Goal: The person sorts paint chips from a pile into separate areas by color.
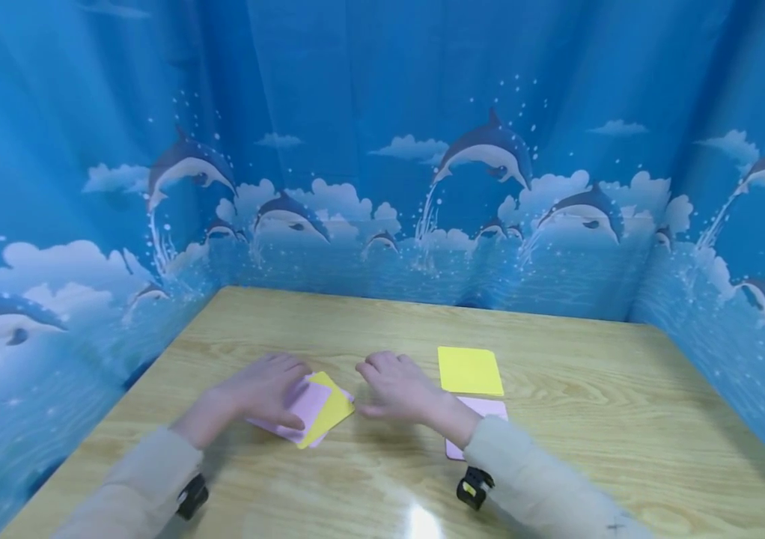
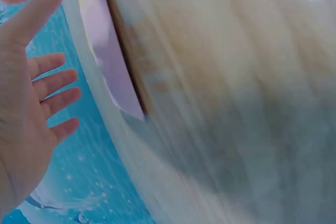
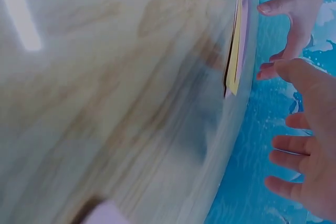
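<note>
My left hand point(image 1: 266, 389) is just above a small pile of paper squares, thumb and fingers spread and nothing held. In the pile, a yellow paper square point(image 1: 332, 416) lies turned askew among light purple paper squares point(image 1: 310, 404). Just right of the pile hovers my right hand point(image 1: 401, 391), its fingers loosely bent and apart from the paper. From the right wrist view the layered pile point(image 3: 237, 51) appears edge-on between the table and both hands. The left wrist view shows a purple edge point(image 2: 110, 56) beside the thumb.
A yellow square point(image 1: 470, 371) lies flat to the right, with a light purple square point(image 1: 485, 407) nearer, partly covered by my right forearm. The wooden table point(image 1: 578, 389) is enclosed by a blue dolphin-print curtain point(image 1: 355, 112) at the back and sides.
</note>
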Demonstrator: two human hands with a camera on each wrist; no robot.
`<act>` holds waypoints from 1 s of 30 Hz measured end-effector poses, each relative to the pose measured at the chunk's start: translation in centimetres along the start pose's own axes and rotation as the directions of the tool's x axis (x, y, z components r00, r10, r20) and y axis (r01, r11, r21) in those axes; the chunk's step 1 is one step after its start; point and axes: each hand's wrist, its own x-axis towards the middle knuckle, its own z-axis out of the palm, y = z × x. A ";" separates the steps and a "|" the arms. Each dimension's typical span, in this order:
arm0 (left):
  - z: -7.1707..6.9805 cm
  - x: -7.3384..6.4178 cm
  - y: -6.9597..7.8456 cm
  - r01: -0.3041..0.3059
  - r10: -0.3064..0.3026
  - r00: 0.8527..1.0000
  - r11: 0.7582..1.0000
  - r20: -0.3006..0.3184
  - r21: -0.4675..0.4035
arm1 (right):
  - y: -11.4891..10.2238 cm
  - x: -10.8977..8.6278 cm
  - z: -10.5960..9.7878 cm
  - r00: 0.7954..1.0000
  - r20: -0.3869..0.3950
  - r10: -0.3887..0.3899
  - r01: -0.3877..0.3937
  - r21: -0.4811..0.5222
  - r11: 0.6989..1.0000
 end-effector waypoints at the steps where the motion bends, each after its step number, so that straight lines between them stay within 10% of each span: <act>1: 0.0 -0.2 -0.1 0.003 -0.003 1.000 1.000 0.004 0.000 | -0.2 0.3 0.1 1.000 0.010 0.004 -0.004 0.001 1.000; 12: 0.6 -2.2 -1.1 0.036 -0.035 0.999 0.999 0.034 -0.015 | -3.7 2.7 1.2 0.996 0.071 -0.049 0.049 0.000 0.999; 30: 1.6 -1.6 -1.6 0.053 -0.050 0.996 0.998 0.069 -0.044 | -5.9 4.9 2.3 0.982 0.191 0.008 -0.016 0.040 0.999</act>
